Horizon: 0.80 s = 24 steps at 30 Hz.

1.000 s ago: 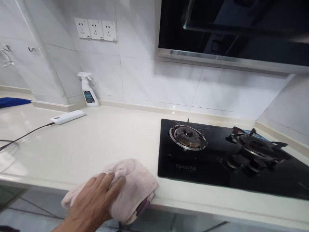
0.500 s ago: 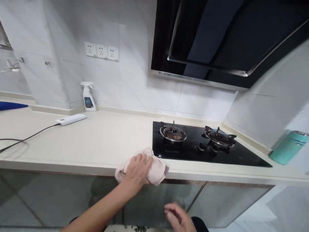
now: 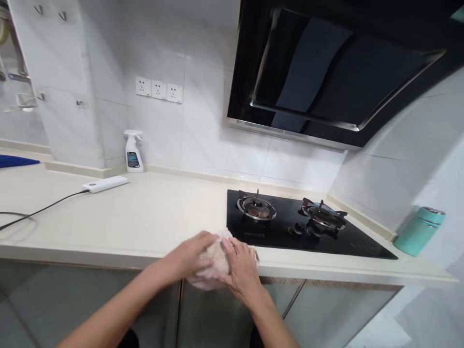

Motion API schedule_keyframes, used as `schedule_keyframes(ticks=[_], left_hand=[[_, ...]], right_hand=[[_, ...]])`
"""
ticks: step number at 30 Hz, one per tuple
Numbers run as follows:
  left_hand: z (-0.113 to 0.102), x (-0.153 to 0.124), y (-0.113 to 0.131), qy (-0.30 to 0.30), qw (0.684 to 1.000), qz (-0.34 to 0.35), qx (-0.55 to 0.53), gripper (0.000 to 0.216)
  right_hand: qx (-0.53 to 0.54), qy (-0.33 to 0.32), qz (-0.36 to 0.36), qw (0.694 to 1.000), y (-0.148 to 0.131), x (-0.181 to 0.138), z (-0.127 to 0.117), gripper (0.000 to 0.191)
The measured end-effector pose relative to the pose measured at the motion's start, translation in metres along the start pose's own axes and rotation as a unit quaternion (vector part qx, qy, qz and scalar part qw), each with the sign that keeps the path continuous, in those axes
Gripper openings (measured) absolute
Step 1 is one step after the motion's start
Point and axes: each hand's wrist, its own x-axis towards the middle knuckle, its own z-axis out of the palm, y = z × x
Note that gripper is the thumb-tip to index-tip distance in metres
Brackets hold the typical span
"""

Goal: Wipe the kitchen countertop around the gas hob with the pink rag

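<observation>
The cloth (image 3: pixel 218 257) is gripped by the left hand (image 3: pixel 193 253) and right hand (image 3: pixel 243 267) at the desk's (image 3: pixel 155 208) front edge.

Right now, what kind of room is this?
It looks like a kitchen: a black two-burner stove is set into a long pale counter, and a big dark range hood hangs above it.

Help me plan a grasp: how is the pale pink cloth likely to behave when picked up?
The pale pink cloth will likely be floppy, since it bunches between the left hand and right hand. It probably won't slip easily: its surface looks matte. It seems unlikely to roll, being loosely crumpled.
</observation>
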Motion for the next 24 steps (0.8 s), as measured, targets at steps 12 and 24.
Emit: schedule_keyframes(ticks=[12, 24], left_hand=[[-0.006, -0.034, -0.063, 0.139, 0.96, -0.2, 0.141, 0.04], [-0.013, -0.021, -0.041, 0.137, 0.947, -0.276, 0.095, 0.049]], right_hand=[[0.121, 0.055, 0.026, 0.991, 0.026, -0.001, -0.037, 0.027], [-0.116, -0.1, 0.336, 0.929, 0.103, 0.043, -0.064, 0.062]])
